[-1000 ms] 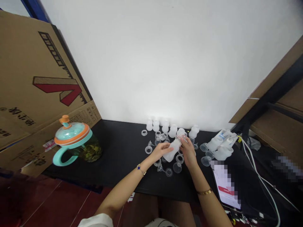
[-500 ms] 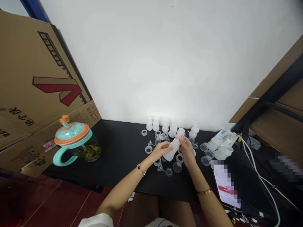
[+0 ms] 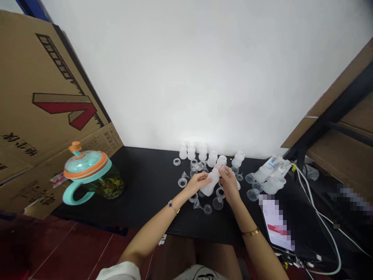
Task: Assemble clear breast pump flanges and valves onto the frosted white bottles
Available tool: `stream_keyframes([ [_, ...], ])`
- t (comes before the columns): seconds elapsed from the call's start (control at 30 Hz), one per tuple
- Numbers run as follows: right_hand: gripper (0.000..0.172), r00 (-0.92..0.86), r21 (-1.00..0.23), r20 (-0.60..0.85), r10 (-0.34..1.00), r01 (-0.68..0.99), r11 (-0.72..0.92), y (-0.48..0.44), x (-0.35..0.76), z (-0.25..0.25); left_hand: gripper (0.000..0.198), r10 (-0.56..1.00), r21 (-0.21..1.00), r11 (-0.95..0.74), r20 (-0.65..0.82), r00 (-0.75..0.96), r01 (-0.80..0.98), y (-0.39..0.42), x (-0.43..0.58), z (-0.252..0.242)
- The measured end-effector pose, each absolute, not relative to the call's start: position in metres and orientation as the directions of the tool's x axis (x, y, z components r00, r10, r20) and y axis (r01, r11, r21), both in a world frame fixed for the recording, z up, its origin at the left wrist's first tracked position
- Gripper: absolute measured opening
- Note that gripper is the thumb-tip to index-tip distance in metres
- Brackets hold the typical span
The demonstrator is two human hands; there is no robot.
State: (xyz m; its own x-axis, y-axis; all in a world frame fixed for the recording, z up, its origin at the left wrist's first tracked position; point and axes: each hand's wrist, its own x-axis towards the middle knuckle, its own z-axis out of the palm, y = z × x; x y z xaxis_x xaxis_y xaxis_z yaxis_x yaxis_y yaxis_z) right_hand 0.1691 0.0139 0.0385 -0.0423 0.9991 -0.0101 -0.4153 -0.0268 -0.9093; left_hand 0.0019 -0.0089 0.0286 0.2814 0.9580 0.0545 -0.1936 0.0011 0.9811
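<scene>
My left hand [image 3: 198, 184] wraps the body of a frosted plastic bottle [image 3: 211, 185], which lies tilted above the table with its neck pointing up and to the right. My right hand [image 3: 229, 186] grips a clear plastic fitting [image 3: 221, 168] at the bottle's neck, and my fingers hide part of the join. Clear plastic rings [image 3: 182, 182] and small funnel-shaped pieces [image 3: 218, 203] lie around and below both hands. Just beyond my hands stands a row of several frosted bottles [image 3: 202, 154].
The parts lie on a black table [image 3: 148, 186] against a white wall. To the left stands a glass jar [image 3: 112, 184] with a teal and orange lid and handle, before a large cardboard sheet [image 3: 52, 77]. To the right are more bottles [image 3: 271, 181], a blurred phone [image 3: 275, 223] and a white cable [image 3: 323, 221].
The frosted bottle has turned slightly more upright between my hands. The whole scene has shifted a little to the left and up as my head moved.
</scene>
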Motion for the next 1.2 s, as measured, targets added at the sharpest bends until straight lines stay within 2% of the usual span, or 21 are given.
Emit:
stream_keyframes([
  [1.2,0.042,-0.074,-0.910,-0.001,0.997,-0.414,-0.031,0.0140,0.1688,0.0363,0.048,0.964,0.983,-0.030,0.077,0.256,-0.182,-0.0102,0.0024,0.0299],
])
